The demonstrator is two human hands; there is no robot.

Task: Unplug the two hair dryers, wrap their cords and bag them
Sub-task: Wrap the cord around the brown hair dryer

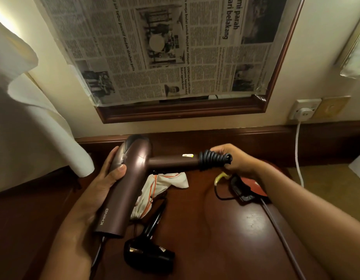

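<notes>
At the far left a pale curtain [33,122] hangs beside the dark wooden desk [225,229] I am looking down on. My left hand [102,188] is wrapped around the barrel of the brown hair dryer [124,184], thumb pressed across its side, so the body stays steady while the cord goes on. The barrel points down toward me and the handle sticks out level to the right, which leaves it free to wind around. Below it on the desk lies a white drawstring bag [154,190] with orange trim, crumpled and near at hand, I judge for bagging. Nearer me rests the black hair dryer [148,255], folded, its cord loose on the desk rather than wound. Farther right, the black cord [213,159] sits in tight coils around the end of the brown handle, and my right hand [235,158] pinches the last turn there to keep it from springing loose. Under that hand lie a yellow-ended plug and a red object I cannot identify. On the wall at the right, a white plug [305,113] sits in the socket, its white cable hanging down.
</notes>
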